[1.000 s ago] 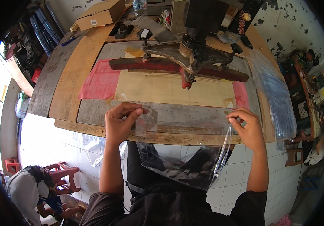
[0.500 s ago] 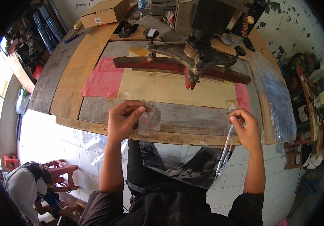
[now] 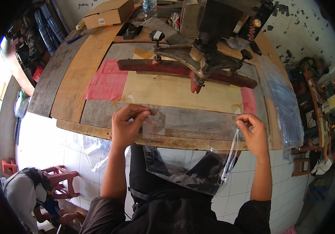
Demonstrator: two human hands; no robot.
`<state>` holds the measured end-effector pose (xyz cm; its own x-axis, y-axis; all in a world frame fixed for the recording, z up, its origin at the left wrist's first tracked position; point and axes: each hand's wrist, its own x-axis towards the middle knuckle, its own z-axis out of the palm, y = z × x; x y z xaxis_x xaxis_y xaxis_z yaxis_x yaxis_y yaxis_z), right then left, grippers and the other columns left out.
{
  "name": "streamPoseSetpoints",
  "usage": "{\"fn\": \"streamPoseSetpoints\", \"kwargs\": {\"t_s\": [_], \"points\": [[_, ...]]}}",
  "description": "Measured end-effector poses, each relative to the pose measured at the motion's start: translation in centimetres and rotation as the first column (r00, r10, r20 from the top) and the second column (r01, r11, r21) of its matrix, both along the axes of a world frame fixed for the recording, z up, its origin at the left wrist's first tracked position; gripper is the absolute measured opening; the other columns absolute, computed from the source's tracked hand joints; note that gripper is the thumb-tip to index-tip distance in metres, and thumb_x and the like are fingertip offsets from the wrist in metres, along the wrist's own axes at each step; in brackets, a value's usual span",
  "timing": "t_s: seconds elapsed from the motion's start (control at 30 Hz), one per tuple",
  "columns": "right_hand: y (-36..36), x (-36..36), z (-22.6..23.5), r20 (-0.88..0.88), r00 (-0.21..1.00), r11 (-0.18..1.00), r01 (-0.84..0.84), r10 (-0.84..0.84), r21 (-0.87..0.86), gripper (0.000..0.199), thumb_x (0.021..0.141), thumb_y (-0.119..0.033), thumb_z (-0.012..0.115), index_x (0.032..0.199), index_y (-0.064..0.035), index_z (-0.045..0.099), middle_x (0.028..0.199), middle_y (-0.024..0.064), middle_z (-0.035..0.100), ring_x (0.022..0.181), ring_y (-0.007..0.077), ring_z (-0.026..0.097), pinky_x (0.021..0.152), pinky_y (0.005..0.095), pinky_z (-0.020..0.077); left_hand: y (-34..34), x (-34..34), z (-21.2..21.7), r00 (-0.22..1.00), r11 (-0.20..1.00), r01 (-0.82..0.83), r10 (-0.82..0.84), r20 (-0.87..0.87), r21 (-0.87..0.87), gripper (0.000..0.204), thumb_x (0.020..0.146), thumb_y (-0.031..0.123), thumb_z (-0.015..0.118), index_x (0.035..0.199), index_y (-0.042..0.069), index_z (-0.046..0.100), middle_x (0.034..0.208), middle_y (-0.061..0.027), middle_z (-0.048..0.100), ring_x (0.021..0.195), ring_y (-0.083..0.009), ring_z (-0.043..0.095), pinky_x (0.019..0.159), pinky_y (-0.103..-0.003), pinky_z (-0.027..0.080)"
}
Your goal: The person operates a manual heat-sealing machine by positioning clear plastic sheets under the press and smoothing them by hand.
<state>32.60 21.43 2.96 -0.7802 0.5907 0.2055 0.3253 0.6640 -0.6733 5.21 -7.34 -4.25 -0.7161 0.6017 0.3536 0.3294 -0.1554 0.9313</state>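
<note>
Left hand (image 3: 127, 124): over the near edge of the table (image 3: 83, 128), left of centre; thumb and forefinger press together, apparently pinching the far left corner of the plastic.
Right hand (image 3: 254, 130): well apart to the right, thumb and forefinger pinching the far right corner, the glossy right edge hanging below.
Clear plastic (image 3: 183, 167): spans the gap between both hands, its lower part drooping before the person's lap; I can't tell whether it touches the table.
Red bar (image 3: 152, 65): on the far side of the hands, over a pale yellow sheet (image 3: 167, 89) with a pink patch (image 3: 104, 80) at its left.
Clear stack (image 3: 286, 105): lies along the table's right side, its near end past the edge.
Slip risk: the grip is only fingertips, so the slick film could slide out and fold over.
Snag risk: the rough wooden edge could catch or scratch the slack part.
Pinch risk: fingers could be nipped if they strayed beneath the bar as it lowered.
</note>
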Motion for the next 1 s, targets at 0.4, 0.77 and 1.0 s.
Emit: {"fn": "streamPoseSetpoints", "kwargs": {"t_s": [0.4,0.77,1.0], "points": [[-4.0,3.5,-7.4,-0.375,0.919,0.962,0.012,-0.118,-0.271,0.012,0.112,-0.012,0.057,0.114,-0.0014,0.061,0.119,0.0101,0.069,0.116,0.0202,0.066,0.105,0.0369,0.0497,-2.4,4.4,-3.7,0.930,0.991,-0.129,0.132,-0.344,0.032,0.011,0.107,-0.004,0.060,0.109,0.005,0.054,0.099,-0.0185,0.081,0.092,-0.0249,0.079,0.088,-0.036,0.059],[-4.2,3.5,-11.3,-0.409,0.911,0.975,0.047,0.048,0.219,0.013,0.115,-0.018,0.051,0.113,-0.0056,0.055,0.095,0.0067,0.078,0.113,0.0257,0.075,0.119,0.0471,0.0350,-3.5,6.6,-7.8,0.735,0.946,-0.314,0.297,-0.610,0.083,0.026,0.102,-0.008,0.055,0.114,0.013,0.047,0.093,-0.0080,0.083,0.098,-0.0286,0.081,0.098,-0.048,0.055],[-4.3,3.4,-11.3,-0.398,0.917,0.955,0.092,0.029,0.281,0.016,0.114,-0.019,0.053,0.107,-0.0058,0.059,0.098,0.0080,0.079,0.111,0.0268,0.077,0.116,0.0460,0.0381,-4.0,7.1,-7.5,0.710,0.920,-0.391,0.285,-0.644,-0.025,0.003,0.113,0.012,0.053,0.111,0.011,0.054,0.090,-0.0049,0.083,0.101,-0.0282,0.080,0.105,-0.049,0.049]]}}
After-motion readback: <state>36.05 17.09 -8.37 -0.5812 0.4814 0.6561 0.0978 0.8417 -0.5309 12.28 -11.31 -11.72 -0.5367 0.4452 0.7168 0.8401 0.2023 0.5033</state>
